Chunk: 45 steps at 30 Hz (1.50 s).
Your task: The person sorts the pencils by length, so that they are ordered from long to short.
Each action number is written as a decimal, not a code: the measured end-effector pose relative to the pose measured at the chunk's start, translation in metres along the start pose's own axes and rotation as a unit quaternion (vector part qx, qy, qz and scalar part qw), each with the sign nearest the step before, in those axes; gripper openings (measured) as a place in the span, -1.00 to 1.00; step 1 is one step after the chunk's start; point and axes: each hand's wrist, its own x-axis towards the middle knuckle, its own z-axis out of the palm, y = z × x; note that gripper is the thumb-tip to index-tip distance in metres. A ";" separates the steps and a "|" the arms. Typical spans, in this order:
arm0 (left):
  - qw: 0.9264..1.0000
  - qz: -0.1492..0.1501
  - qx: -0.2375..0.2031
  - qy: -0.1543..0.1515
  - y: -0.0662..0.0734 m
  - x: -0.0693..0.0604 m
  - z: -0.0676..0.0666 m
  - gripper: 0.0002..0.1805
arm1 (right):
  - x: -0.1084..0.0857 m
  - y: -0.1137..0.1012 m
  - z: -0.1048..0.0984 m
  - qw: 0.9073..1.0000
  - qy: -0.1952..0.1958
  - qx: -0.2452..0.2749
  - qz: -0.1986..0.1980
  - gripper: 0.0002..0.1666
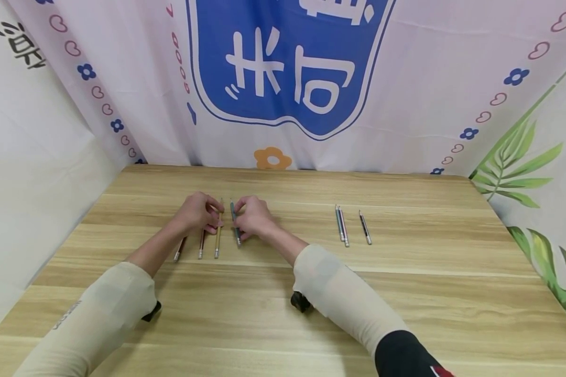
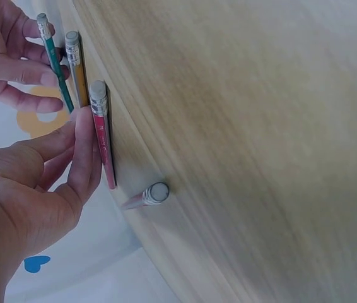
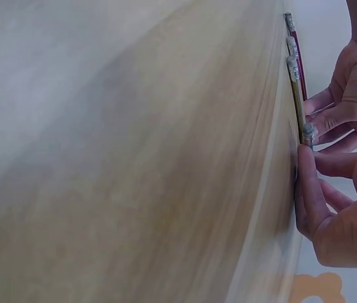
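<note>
Currently, left hand: my left hand (image 1: 202, 213) pinches the upper stretch of a slim yellow pencil with a pale eraser (image 1: 218, 241), fingers bent in narrow; how firmly, I cannot tell.
Right hand: I hold a blue-green pencil with a metal band and pale eraser (image 2: 54, 60) between thumb and fingers of my right hand (image 1: 253, 215), just right of the yellow pencil.
Yellow pencil: it lies with its eraser end towards me.
Inner red: a dark red pencil with a pale eraser (image 1: 202, 244) is just left of the yellow pencil.
Outer red: a second reddish pencil (image 1: 181, 248) sits further left of the yellow pencil, slanting.
Far pencils: well to the right of the yellow pencil, a bluish pencil (image 1: 339, 222) and a pink-and-white one (image 1: 343, 226) lie side by side, with a black-and-white pencil (image 1: 364, 226) a little apart, beyond them.
Tabletop: light wood-grain boarding (image 1: 245, 324) runs beneath the yellow pencil and the others.
Backdrop: white printed cloth (image 1: 170, 141) hangs beyond the yellow pencil, past the table's far edge.
</note>
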 end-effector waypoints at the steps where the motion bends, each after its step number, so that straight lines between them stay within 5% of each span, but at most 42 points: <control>1: 1.000 0.000 0.000 0.000 0.000 0.000 0.000 -0.64 | 0.001 0.000 0.000 1.000 -0.002 -0.003 -0.004 -0.64; 16: 1.000 0.000 0.001 -0.005 -0.001 0.002 -0.001 -0.64 | 0.004 -0.001 0.006 0.999 0.004 -0.029 -0.013 -0.64; 45: 1.000 -0.003 0.008 -0.007 0.000 0.001 -0.001 -0.64 | 0.001 0.007 0.007 0.999 -0.014 0.011 -0.037 -0.63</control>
